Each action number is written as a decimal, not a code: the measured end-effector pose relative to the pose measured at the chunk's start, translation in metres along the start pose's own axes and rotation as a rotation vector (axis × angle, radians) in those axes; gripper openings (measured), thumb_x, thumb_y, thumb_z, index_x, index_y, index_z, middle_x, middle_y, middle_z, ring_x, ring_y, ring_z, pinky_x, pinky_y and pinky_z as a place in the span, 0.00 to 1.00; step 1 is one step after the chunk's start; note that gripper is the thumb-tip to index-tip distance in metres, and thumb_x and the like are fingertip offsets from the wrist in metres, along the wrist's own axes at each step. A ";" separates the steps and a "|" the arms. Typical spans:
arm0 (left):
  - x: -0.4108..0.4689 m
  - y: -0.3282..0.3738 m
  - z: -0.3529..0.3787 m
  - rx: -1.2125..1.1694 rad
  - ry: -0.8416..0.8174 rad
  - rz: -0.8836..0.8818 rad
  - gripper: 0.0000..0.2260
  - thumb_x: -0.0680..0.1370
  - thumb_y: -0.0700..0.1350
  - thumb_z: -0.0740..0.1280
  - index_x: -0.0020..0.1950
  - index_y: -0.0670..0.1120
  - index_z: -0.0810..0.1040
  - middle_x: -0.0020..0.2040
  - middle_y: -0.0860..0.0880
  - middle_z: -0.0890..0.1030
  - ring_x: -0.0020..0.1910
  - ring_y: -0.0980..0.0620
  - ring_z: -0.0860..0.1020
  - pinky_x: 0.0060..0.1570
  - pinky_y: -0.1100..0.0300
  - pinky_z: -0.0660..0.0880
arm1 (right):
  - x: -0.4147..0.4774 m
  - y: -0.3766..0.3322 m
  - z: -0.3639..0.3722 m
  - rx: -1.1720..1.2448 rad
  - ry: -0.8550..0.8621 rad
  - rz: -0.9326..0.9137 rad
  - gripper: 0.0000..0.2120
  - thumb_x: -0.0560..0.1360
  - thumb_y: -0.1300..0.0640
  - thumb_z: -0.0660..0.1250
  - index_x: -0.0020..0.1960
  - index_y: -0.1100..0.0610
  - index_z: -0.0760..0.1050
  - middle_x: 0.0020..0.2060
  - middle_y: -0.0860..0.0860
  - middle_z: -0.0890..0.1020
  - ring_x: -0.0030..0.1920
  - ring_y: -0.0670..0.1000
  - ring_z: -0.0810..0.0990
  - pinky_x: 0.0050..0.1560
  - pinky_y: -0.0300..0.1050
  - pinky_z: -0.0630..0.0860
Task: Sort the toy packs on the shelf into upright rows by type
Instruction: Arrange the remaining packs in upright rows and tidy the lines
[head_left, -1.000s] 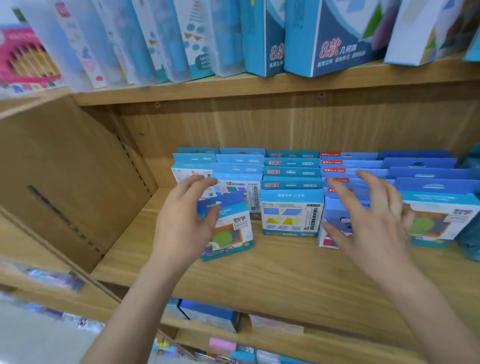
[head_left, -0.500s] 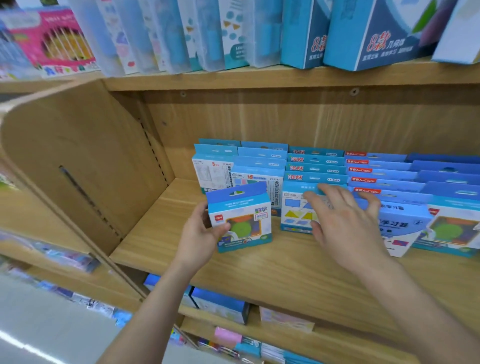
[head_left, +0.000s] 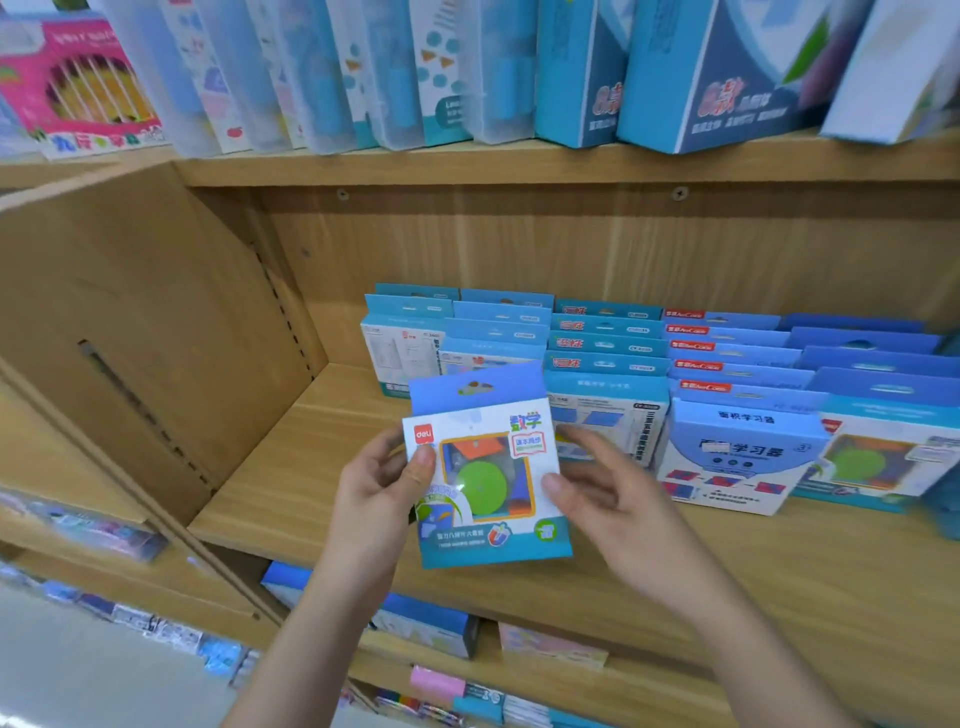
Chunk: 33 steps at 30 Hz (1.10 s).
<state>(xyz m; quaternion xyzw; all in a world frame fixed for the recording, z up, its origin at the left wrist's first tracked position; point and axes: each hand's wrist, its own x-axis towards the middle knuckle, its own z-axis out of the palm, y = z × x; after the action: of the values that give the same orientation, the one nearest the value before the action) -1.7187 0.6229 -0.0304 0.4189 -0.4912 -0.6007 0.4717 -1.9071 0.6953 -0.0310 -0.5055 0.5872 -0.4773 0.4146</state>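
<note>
A blue toy pack with a green disc (head_left: 485, 467) is lifted off the wooden shelf (head_left: 291, 467), front facing me. My left hand (head_left: 382, 488) grips its left edge, thumb on the front. My right hand (head_left: 608, 493) touches its right edge with the thumb, fingers spread behind it. Behind stand several upright rows of blue packs: a pale row at far left (head_left: 405, 348), a row with geometric shapes (head_left: 608, 374), a row fronted by a white and blue pack (head_left: 743, 452), and at far right a row of the same green-disc packs (head_left: 883, 452).
The shelf's left side panel (head_left: 145, 322) bounds a bare stretch of board left of the rows. Tall boxes (head_left: 675, 73) stand on the shelf above. More packs (head_left: 426, 623) lie on the shelf below.
My left hand has lifted the green-disc pack off the shelf and brought it toward me. My right hand has left the shape row and come to the pack's right edge.
</note>
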 end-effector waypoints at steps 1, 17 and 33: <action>-0.005 -0.001 0.007 -0.004 -0.025 0.006 0.14 0.76 0.40 0.65 0.61 0.40 0.74 0.47 0.41 0.85 0.42 0.45 0.84 0.33 0.58 0.79 | -0.004 0.002 -0.001 0.061 0.010 -0.007 0.26 0.67 0.45 0.67 0.64 0.44 0.69 0.51 0.45 0.83 0.49 0.42 0.82 0.46 0.38 0.78; -0.037 -0.024 0.209 0.563 -0.568 0.432 0.42 0.70 0.36 0.74 0.65 0.73 0.57 0.46 0.65 0.80 0.43 0.62 0.80 0.47 0.63 0.77 | -0.102 0.044 -0.162 0.259 0.698 -0.185 0.22 0.73 0.73 0.63 0.59 0.51 0.72 0.47 0.43 0.85 0.46 0.42 0.83 0.43 0.35 0.78; 0.009 -0.062 0.277 1.327 -0.210 1.067 0.35 0.61 0.51 0.79 0.66 0.54 0.69 0.53 0.48 0.71 0.55 0.48 0.67 0.56 0.50 0.62 | -0.066 0.086 -0.207 -0.401 0.844 -0.014 0.23 0.72 0.62 0.70 0.65 0.50 0.69 0.53 0.49 0.79 0.54 0.51 0.79 0.55 0.52 0.76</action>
<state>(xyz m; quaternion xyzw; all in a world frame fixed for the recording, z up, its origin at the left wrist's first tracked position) -1.9975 0.6728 -0.0458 0.2632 -0.9134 0.0774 0.3006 -2.1156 0.7932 -0.0736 -0.3412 0.7818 -0.5211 0.0304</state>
